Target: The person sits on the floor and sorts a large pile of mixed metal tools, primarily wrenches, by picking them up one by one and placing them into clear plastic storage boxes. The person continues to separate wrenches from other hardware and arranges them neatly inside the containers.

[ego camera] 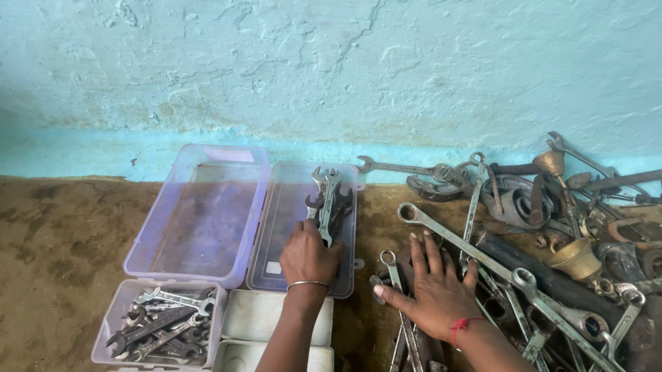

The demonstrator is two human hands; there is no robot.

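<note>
Spanners sit in three places in the head view, which shows how far the sorting has gone. The left hand (308,257), bangle at the wrist, is closed around the lower ends of a bundle of open-ended spanners (327,204), holding them over or just on the floor of the right clear tray (278,205); whether they already rest there I cannot tell. That tray holds nothing else. The left clear tray (199,211) beside it has nothing in it. Below that, a small clear box (117,327) holds a batch of spanners (162,326) lying crosswise, so one group appears sorted. Two white boxes (276,339) under the left forearm look bare.

The right hand (435,289), red thread at the wrist, lies flat with fingers spread, pressing on ring spanners (397,293) at the near edge of the pile (570,252). It grips nothing. That pile, along the blue wall (317,59), is large and tangled: long spanners, brass bells, rusty parts. By my judgement most of the work remains, with only a small share moved to containers.
</note>
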